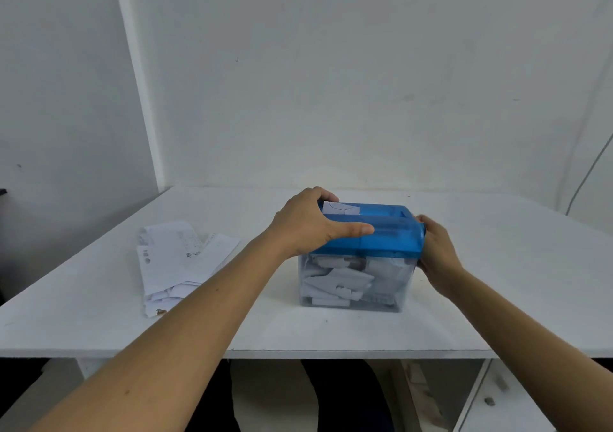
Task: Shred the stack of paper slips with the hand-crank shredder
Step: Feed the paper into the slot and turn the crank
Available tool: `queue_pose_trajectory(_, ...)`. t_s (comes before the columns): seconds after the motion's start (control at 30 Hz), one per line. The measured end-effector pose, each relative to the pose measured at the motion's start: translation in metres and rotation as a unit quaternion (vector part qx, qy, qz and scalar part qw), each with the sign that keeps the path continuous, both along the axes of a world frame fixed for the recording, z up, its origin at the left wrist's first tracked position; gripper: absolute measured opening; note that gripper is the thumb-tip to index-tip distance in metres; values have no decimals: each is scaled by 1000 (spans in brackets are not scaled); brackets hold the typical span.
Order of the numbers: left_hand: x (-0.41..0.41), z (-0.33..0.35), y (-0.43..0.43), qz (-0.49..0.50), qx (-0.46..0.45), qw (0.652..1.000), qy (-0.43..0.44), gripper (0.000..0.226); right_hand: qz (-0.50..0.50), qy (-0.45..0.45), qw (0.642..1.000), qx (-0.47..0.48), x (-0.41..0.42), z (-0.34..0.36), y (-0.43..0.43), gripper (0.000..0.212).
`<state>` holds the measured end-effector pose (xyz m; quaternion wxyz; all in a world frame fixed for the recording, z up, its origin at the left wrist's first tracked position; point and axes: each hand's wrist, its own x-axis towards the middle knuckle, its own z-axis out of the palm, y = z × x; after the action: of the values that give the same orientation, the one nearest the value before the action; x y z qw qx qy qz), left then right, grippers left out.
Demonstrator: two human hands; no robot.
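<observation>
A blue-lidded shredder (391, 232) stands mid-counter (497, 282), its clear bin full of white shreds. The left hand (305, 222) steadies the lid, fingers curled over the far edge, thumb stretched along the front. The right hand (438, 252) cups the three o'clock end, probably on the crank; I cannot tell how its fingers lie. A slip (341, 208) sits in the slot. The stack of slips (175, 259) lies at nine o'clock.

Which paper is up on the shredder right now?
The small slip with a curved line, on the blue lid by the left hand. The other slips lie piled on the table; cut pieces are inside the bin.
</observation>
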<state>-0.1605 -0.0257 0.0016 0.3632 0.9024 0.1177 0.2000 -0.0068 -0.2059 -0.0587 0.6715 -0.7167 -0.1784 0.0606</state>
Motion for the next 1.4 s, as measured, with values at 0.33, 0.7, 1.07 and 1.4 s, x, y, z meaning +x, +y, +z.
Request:
queue_pose_trajectory(0.33,3,-2,2,12,10,1000,5,91,107,11,982,-154,-35,-8,-54,35)
queue_pose_trajectory(0.7,-1,4,-4,18,10,999,30,101,208,-183,940,-199,-44,89,-89,49)
queue_pose_trajectory(1.07,-3,4,-5,5,-8,1000,14,86,21,-109,980,-166,17,69,-12,33)
queue_pose_trajectory(1.4,-1,3,-3,11,8,1000,18,87,162,-22,920,-357,22,34,-34,23)
